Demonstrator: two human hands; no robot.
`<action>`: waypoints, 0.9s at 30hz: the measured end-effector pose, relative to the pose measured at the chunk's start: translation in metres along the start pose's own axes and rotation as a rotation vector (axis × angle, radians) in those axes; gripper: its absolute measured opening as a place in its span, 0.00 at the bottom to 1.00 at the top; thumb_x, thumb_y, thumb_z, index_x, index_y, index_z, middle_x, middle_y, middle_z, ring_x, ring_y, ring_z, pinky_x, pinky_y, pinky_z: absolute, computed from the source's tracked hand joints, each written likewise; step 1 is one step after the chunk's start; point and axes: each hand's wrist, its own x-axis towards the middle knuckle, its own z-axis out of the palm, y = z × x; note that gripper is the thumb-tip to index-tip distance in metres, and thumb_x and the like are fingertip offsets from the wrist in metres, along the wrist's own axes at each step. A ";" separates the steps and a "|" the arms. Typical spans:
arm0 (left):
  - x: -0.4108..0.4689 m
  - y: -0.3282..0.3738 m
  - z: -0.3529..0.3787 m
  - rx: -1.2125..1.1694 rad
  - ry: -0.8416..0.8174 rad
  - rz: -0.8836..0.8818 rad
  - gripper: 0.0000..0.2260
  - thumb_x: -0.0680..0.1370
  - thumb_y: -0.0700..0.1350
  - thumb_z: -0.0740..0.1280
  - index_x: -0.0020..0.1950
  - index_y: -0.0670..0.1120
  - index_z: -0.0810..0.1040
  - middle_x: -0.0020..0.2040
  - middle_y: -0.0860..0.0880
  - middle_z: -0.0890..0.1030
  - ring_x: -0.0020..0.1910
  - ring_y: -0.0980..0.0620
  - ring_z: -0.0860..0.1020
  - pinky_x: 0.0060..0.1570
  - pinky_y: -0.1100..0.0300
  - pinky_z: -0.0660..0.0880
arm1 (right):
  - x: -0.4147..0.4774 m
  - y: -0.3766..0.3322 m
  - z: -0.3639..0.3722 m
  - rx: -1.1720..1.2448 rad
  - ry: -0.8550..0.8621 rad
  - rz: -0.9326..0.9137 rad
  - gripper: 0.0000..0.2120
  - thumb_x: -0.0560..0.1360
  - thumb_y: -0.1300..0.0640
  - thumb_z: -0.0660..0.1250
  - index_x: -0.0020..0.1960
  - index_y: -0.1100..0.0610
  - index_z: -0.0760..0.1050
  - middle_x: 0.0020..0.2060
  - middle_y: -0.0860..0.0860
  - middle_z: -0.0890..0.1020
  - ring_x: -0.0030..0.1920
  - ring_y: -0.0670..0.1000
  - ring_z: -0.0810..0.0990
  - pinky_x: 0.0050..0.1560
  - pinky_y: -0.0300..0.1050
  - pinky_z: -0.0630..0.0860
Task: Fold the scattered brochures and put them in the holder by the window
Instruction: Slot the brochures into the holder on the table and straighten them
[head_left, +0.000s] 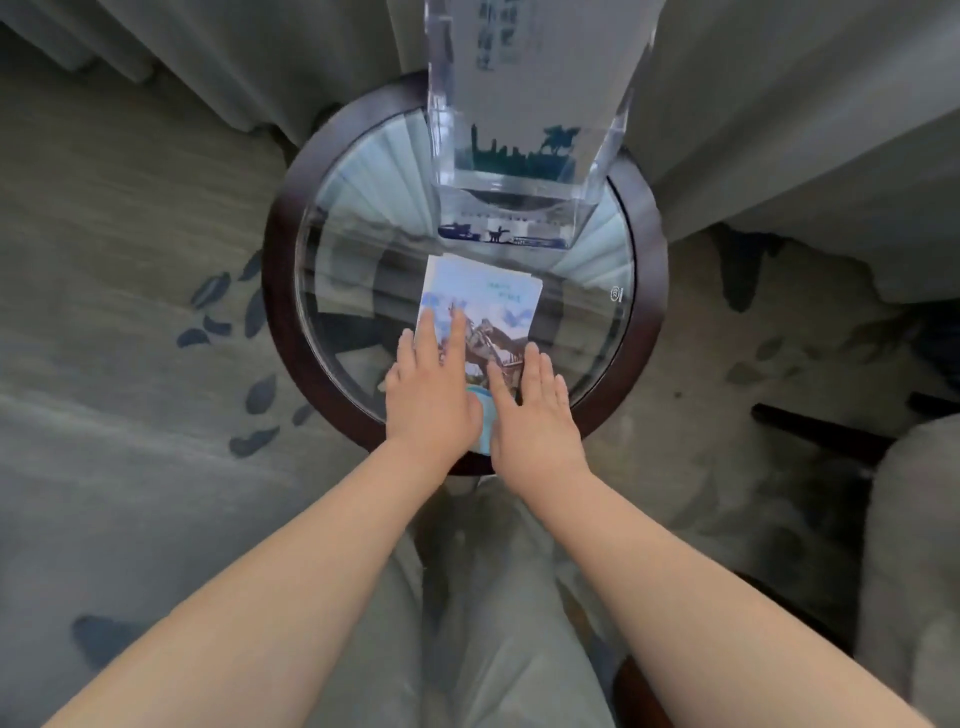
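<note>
A folded brochure (480, 306), its cover printed with blue sky and a dinosaur scene, lies flat on the glass top of a round table (280, 291), between the centre and the near edge. Both of the person's hands are spread flat on its near half, fingers straight and pointing toward the far edge, gripping nothing. The left hand (428, 384) presses along the brochure's left side; the right hand (535, 410) covers its near right corner, and a strip of pale blue paper shows in the gap between the two. The far half of the cover is uncovered, and the edge of another sheet peeks out just beyond its far edge. At the table's far edge, well apart from the hands, stands a clear acrylic holder (441, 130) with pale brochures (540, 78) upright inside it. Grey-green curtains (260, 62) hang behind the table's dark wooden rim. A carpet (130, 260) with dark leaf shapes surrounds it, an upholstered chair (909, 519) sits off the right edge, and the person's grey-green trousers (493, 597) show below the forearms.
</note>
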 end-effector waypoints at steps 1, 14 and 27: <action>0.002 0.003 0.005 -0.050 0.000 -0.037 0.42 0.80 0.51 0.64 0.84 0.50 0.38 0.84 0.41 0.42 0.82 0.37 0.49 0.75 0.42 0.61 | 0.001 0.000 0.004 0.005 -0.003 0.006 0.38 0.81 0.56 0.58 0.83 0.51 0.39 0.80 0.64 0.34 0.81 0.63 0.35 0.81 0.58 0.39; 0.022 0.025 0.012 -0.485 0.158 -0.356 0.41 0.77 0.45 0.69 0.84 0.54 0.49 0.79 0.46 0.59 0.70 0.41 0.64 0.65 0.45 0.66 | 0.016 0.000 0.009 0.053 0.043 0.036 0.38 0.80 0.62 0.61 0.84 0.51 0.45 0.81 0.64 0.47 0.81 0.64 0.45 0.80 0.57 0.42; 0.031 0.015 0.008 -0.964 0.087 -0.620 0.39 0.69 0.41 0.71 0.78 0.55 0.62 0.62 0.51 0.81 0.60 0.45 0.79 0.64 0.41 0.75 | 0.013 0.001 -0.009 0.551 0.198 0.146 0.35 0.68 0.73 0.60 0.71 0.52 0.74 0.72 0.56 0.72 0.75 0.58 0.66 0.80 0.54 0.52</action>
